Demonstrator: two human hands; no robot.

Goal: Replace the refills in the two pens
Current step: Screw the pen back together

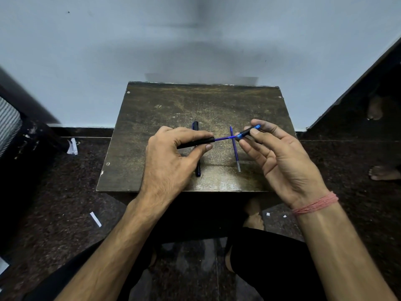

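Above the worktop point(152, 109), the left hand point(171, 157) grips a pen barrel point(196, 143) while the right hand point(280, 153) pinches the tip section point(249, 131), blue refill point(224, 139) bridging them; separating them likely comes next.

Left hand point(171, 153) hides second pen's point(197, 148) middle

The black pen barrel point(196, 143) lies level above the table point(165, 109), a blue refill point(224, 138) running out of its open end rightward to the black and blue front section point(249, 131), which sits apart from the barrel. A second dark pen point(197, 148) lies on the table, pointing away. A spare blue refill point(234, 148) lies beside it, near parallel, clear end nearest.
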